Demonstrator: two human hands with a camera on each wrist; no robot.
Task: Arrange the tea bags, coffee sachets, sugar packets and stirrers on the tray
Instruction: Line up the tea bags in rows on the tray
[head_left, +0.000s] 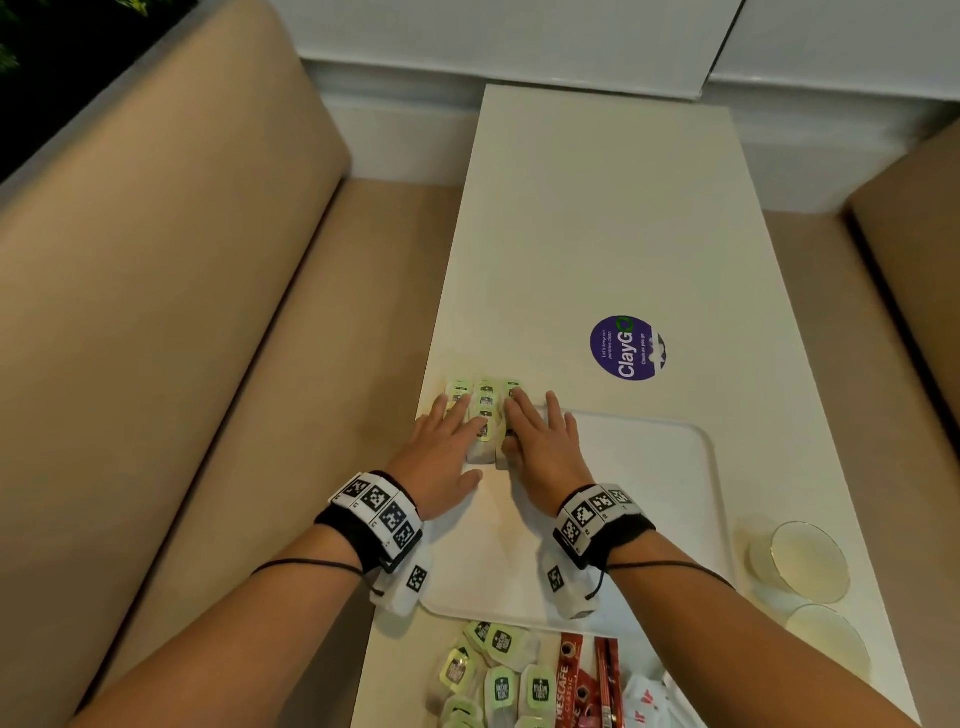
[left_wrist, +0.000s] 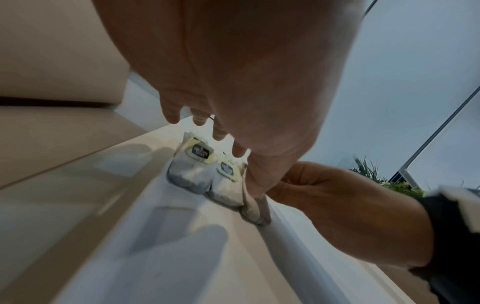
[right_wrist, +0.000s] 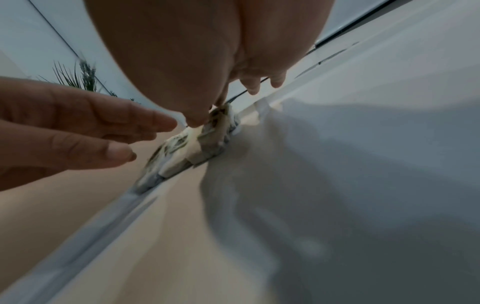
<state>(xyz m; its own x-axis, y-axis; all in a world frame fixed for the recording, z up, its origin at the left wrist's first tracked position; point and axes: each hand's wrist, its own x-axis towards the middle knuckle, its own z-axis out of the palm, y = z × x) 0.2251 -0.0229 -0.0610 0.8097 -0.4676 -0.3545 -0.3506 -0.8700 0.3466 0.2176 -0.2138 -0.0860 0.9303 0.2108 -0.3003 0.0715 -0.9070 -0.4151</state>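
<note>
Both hands lie flat, fingers straight: left hand (head_left: 445, 457) and right hand (head_left: 540, 447) press rows of tea bags (head_left: 485, 410) at the tray (head_left: 675, 467) far-left corner, on a white table (head_left: 597, 218) between beige benches (head_left: 156, 312); only the head view shows loose sachets (head_left: 587, 680) nearer

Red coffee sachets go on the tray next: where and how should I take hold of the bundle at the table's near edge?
Judging from the head view, pinch the Nescafe sachets across their narrow width near the far end, coming from above with the right hand. They lie flat and long, pointing away from you, with tea bags close on their left, so the right flank looks freer.
</note>
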